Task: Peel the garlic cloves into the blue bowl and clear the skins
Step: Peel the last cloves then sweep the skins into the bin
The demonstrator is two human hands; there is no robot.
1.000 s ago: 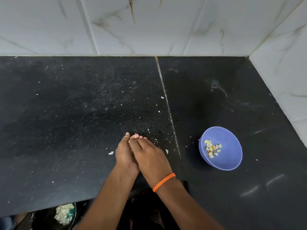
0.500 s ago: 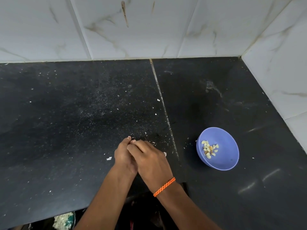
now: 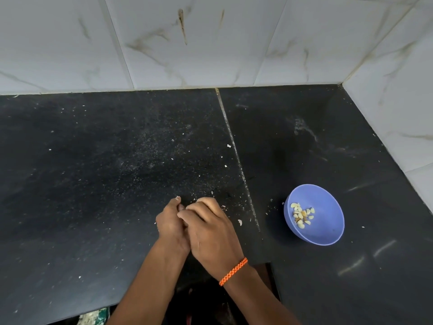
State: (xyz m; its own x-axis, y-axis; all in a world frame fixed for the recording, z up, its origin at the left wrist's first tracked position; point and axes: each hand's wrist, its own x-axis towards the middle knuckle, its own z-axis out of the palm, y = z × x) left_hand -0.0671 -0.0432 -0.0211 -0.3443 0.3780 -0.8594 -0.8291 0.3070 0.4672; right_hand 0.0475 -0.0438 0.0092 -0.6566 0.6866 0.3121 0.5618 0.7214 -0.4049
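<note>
Blue round bowl (image 3: 328, 233) — pale peeled cloves (image 3: 301, 215)

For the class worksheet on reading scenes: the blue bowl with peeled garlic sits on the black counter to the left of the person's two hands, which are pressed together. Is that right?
Not quite. The head view shows the bowl to the right of the hands, not the left. The rest stands: it holds peeled garlic, sits on the black counter, and the left hand and right hand are together.

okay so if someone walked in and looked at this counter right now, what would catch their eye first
Probably the blue bowl, bright against the black countertop on the right, with peeled garlic cloves lying inside. Next, the left hand and right hand pressed together at the counter's front edge, an orange bracelet on the right wrist. Pale skin flecks dot the dark stone around them.
</note>
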